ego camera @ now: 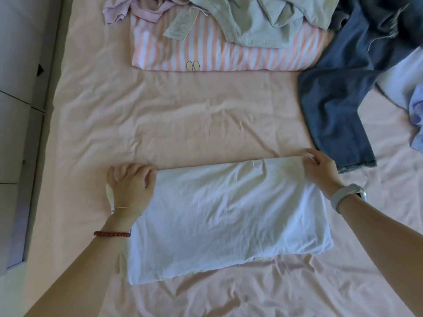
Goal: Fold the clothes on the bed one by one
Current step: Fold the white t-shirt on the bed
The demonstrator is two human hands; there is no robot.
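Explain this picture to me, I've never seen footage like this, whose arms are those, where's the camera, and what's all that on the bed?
There is no machine here. The one picture comes from a wide-angle camera worn on a person's head, looking forward and down, so the two bare arms reaching in from the bottom are the wearer's own.

The surface is a bed with a pink sheet. Near the person lies a white garment, already folded into a rough rectangle. The left hand grips its far left corner with curled fingers; the right hand pinches its far right corner.

Further away lie a pink-and-white striped garment with a grey garment and a lilac garment partly on it. Dark blue jeans lie unfolded at the right.
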